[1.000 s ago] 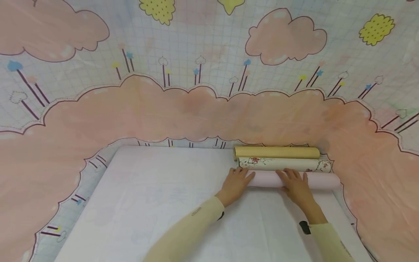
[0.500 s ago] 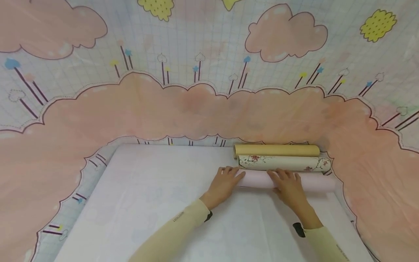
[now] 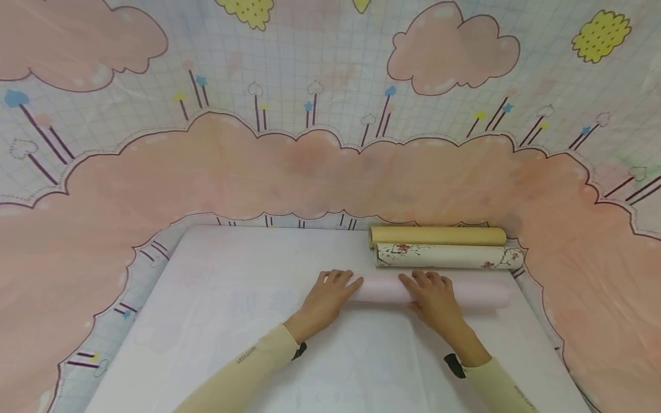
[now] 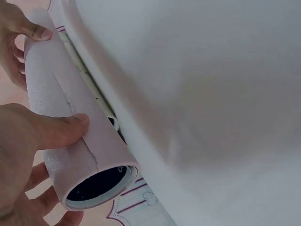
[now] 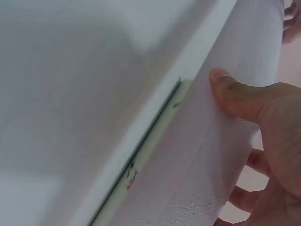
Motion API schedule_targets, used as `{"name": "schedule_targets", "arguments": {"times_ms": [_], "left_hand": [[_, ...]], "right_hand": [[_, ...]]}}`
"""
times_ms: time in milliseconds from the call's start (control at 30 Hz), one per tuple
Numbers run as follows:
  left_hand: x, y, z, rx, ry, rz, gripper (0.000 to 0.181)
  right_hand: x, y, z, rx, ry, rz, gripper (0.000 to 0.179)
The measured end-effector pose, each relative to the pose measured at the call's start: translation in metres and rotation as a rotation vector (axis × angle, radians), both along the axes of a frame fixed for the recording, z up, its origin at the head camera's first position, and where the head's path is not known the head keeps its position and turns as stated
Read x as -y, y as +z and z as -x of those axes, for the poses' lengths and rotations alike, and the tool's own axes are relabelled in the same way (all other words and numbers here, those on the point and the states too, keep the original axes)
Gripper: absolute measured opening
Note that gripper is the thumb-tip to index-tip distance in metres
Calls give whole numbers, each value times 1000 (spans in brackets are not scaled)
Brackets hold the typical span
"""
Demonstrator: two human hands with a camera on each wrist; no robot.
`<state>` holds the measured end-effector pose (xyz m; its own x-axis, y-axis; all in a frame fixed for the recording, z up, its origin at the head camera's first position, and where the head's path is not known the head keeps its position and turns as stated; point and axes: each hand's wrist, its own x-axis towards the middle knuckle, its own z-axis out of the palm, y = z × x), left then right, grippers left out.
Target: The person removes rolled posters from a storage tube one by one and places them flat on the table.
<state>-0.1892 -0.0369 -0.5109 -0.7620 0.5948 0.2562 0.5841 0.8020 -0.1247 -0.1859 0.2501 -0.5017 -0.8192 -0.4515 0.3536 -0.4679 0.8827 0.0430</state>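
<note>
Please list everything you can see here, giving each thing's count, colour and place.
Pink roll: 1, pale pink, held in both hands, nearer the person than the other rolls
Floral roll: 1, off-white with red flowers, between the pink and yellow rolls
Yellow roll: 1, yellow, at the table's far right edge
Table: 1, white, under the hands
Backdrop: 1, peach and pale blue with printed clouds, behind and around the table
Black pieces: 2, black, one at each wrist
Sleeves: 2, beige, one per forearm
Left hand: 1, bare, gripping the pink roll's left end
Right hand: 1, bare, gripping its middle
</note>
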Motion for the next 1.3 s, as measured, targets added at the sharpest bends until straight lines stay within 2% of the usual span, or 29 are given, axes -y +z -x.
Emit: {"name": "schedule_targets", "arguments": {"times_ms": [167, 367, 700, 933, 1100, 1233, 1300], "left_hand": [[16, -3, -6, 9, 5, -1, 70], [27, -8, -8, 40, 19, -28, 70], [34, -18, -7, 41, 47, -27, 59], [34, -21, -6, 55, 44, -59, 56], [39, -21, -9, 73, 58, -168, 44], [50, -21, -15, 63, 103, -331, 37], [55, -21, -18, 62, 136, -440, 34]], "right_hand": [[15, -4, 1, 28, 24, 12, 70], [26, -11, 4, 58, 32, 18, 69], [36, -20, 10, 119, 30, 31, 68], [33, -23, 11, 108, 30, 18, 69], [33, -19, 12, 184, 24, 31, 71], [43, -13, 13, 249, 37, 60, 73], [53, -9, 13, 269, 52, 74, 73]]}}
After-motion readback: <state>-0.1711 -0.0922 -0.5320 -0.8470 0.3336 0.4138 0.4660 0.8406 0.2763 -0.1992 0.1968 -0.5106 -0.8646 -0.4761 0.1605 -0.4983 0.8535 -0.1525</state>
